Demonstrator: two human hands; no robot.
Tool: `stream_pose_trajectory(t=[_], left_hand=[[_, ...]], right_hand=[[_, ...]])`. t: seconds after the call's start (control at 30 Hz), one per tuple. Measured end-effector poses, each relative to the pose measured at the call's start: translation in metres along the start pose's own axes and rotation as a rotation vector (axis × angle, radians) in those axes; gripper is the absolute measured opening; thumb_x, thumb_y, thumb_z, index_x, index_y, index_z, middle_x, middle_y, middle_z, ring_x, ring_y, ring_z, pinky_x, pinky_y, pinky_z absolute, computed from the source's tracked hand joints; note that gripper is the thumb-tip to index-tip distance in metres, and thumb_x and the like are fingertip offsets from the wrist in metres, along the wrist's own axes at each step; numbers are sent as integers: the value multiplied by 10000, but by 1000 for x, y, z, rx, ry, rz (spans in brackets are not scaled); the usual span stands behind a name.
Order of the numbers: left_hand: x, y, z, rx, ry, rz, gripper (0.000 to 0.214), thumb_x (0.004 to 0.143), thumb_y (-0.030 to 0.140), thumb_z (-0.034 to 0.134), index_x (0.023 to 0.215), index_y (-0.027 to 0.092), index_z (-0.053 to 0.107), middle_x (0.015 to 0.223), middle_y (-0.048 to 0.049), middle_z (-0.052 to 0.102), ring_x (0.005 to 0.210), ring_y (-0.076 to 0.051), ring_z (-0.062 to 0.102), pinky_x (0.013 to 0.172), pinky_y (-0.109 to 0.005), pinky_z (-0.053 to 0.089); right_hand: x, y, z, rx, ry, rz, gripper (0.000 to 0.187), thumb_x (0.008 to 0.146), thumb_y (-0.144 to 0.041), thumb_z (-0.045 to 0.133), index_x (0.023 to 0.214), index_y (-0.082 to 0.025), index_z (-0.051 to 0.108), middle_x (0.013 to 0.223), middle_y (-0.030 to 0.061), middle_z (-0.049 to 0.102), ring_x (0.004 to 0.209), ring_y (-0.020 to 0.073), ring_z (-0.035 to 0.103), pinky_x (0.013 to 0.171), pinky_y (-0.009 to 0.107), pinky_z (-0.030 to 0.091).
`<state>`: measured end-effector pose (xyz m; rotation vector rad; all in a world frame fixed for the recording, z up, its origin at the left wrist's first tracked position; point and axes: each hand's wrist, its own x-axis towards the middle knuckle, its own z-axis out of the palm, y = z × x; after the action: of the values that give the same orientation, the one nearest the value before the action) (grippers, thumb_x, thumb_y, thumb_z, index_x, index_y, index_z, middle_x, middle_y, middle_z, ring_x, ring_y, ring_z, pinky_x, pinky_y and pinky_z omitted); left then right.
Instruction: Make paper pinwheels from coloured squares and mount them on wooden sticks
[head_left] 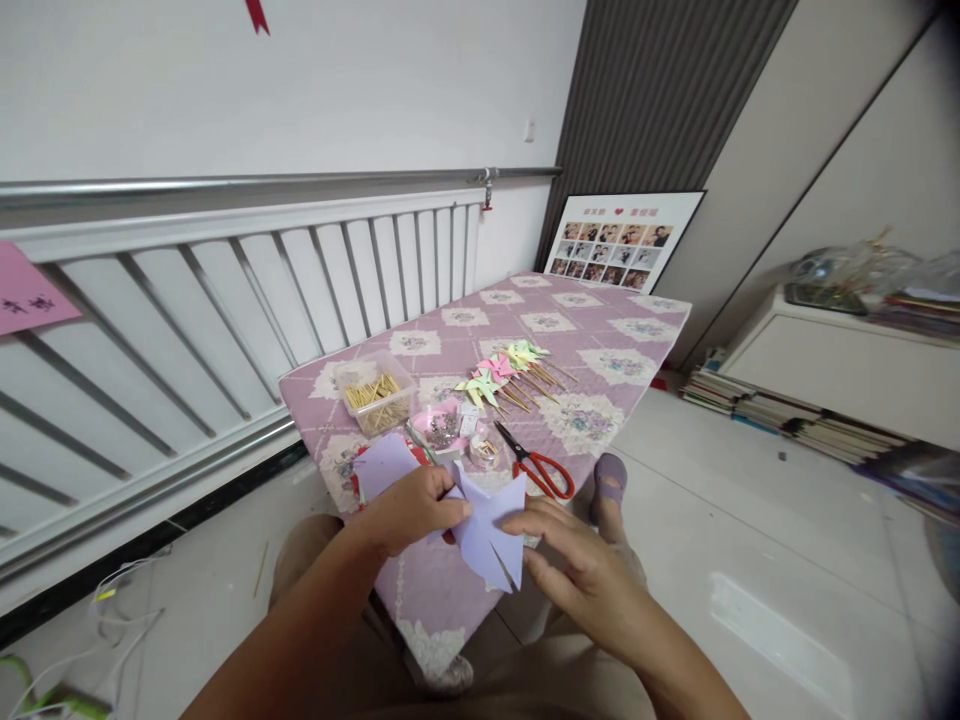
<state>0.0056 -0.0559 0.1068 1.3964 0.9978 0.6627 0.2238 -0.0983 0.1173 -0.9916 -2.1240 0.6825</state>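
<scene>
A light purple paper square (484,525) with slits cut toward its centre is held up above the near part of the table. My left hand (420,508) pinches its left side between thumb and fingers. My right hand (574,560) grips the right edge, thumb below and fingers on top. Just beyond the paper lie red-handled scissors (536,465), blades pointing away to the left. More purple paper (386,465) rests on the table beyond my left hand, over something red.
On the flowered tablecloth (525,320) stand a plastic box of wooden sticks (379,395), a pink dish of small metal pieces (439,428) and a roll of clear tape (484,450). Several paper pinwheels on sticks (495,372) lie farther back. A white radiator (337,270) runs along the left.
</scene>
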Motion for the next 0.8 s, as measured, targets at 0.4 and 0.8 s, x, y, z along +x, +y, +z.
stream_pose_trajectory(t=[0.4, 0.8], left_hand=[[0, -4, 17, 112, 169, 11, 68, 634, 223, 624, 593, 171, 604, 540, 21, 539, 538, -124, 460, 498, -219, 318], [9, -22, 33, 166, 261, 48, 100, 695, 222, 540, 641, 160, 597, 558, 30, 499, 519, -111, 393, 497, -235, 277]], right_hand=[[2, 8, 5, 192, 48, 166, 169, 864, -306, 536, 749, -212, 617, 692, 1, 621, 646, 150, 575, 611, 249, 464], [11, 18, 15, -54, 139, 172, 170, 824, -273, 583, 676, -207, 534, 687, -9, 563, 657, 145, 543, 603, 245, 404]])
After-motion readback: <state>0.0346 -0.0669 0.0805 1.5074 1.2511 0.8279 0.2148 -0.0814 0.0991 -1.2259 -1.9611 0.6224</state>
